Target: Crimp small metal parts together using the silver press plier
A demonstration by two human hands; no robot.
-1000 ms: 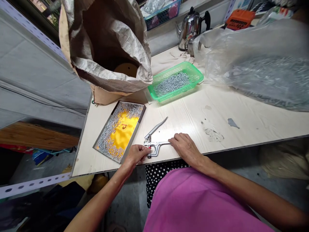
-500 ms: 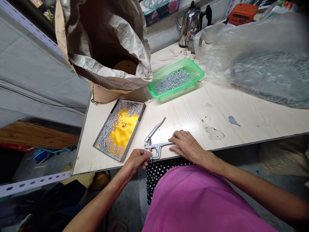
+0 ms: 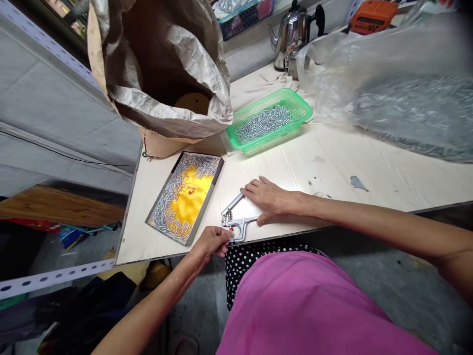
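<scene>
Metal hand pliers (image 3: 236, 222) with a red-tipped head lie on the white table (image 3: 332, 167) near its front edge. My left hand (image 3: 212, 241) is pinched at the pliers' head, its fingers closed on something too small to make out. My right hand (image 3: 268, 197) lies over both handles, fingers reaching across the upper one and thumb by the lower one. Left of the pliers sits a flat tray (image 3: 185, 197) with a yellow bottom and many small silver metal pieces.
A green basket (image 3: 269, 121) of the same silver pieces stands further back. A big paper sack (image 3: 158, 74) stands open at the back left. A clear plastic bag (image 3: 399, 93) of metal parts fills the right. A steel kettle (image 3: 291, 34) stands behind.
My right hand has moved from the lower handle forward, so that it spans both handles. My left hand has stayed pinched at the pliers' head.
</scene>
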